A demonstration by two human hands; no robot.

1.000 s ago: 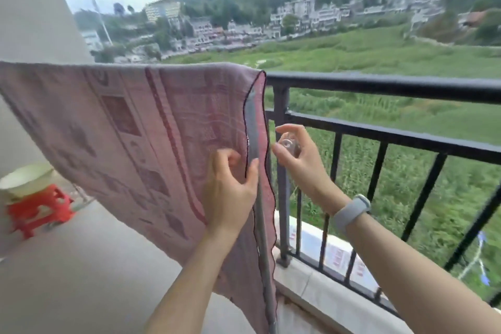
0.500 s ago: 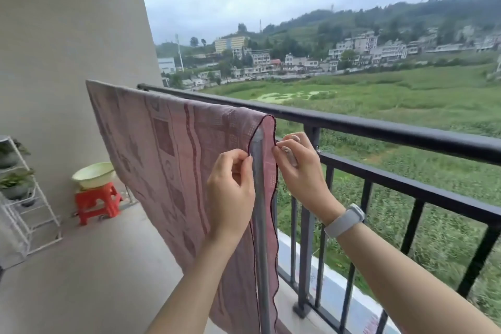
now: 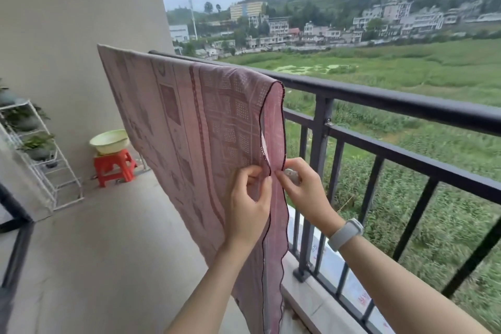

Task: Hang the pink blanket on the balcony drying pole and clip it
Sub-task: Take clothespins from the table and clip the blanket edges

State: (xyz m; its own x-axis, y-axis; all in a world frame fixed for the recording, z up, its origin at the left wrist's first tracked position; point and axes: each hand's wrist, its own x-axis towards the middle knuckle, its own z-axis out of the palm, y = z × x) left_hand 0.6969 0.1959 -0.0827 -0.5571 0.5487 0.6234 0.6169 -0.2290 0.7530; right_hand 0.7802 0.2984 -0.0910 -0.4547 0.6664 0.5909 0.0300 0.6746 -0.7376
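The pink patterned blanket [image 3: 189, 127] hangs folded over a drying pole, which its top fold hides. Both layers fall side by side at the right edge, trimmed with a dark hem. My left hand [image 3: 250, 203] pinches that hem between thumb and fingers, well below the fold. My right hand [image 3: 306, 192] meets it from the other side, its fingers curled round a small clear clip [image 3: 291, 173] that touches the blanket's edge. Whether the clip's jaws are on the cloth I cannot tell.
A black balcony railing [image 3: 406, 100] runs just behind the blanket and off to the right. At the back left, against the wall, a pale basin [image 3: 108, 141] sits on a red stool [image 3: 113, 168]. A white plant rack [image 3: 40, 160] stands at the left.
Both hands have slid down the blanket's right edge, away from the fold. My right hand has brought the clip up against the hem. The view has swung left.
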